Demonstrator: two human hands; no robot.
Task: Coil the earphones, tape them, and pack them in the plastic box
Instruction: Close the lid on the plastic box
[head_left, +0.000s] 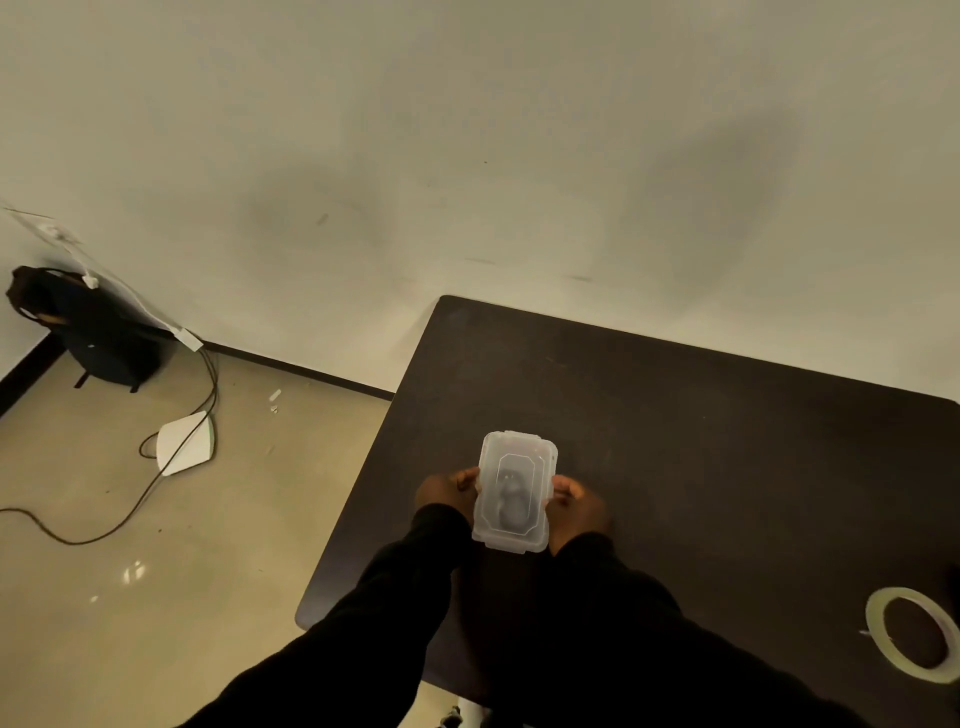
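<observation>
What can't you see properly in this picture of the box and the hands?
Head view:
- Earphones: only a dark blur through the cloudy lid of the plastic box; coil and tape can't be made out.
- Left hand and right hand: fingertips hidden behind the box sides.
- Tape roll: cut off by the right edge.
- Box latches: too small to tell if clicked shut.

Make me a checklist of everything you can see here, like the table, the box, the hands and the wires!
Surface: dark table, mostly bare.
Job's things: plastic box with lid on, a dark bundle showing through, likely the earphones; tape roll at the table's right edge.
Clutter: small white scraps on the floor.
Grippers: left hand and right hand hold the box by its sides.
Cables: dark cable trailing across the floor, past a white flat device.
Surroundings: pale wall; black bag in the corner.
</observation>
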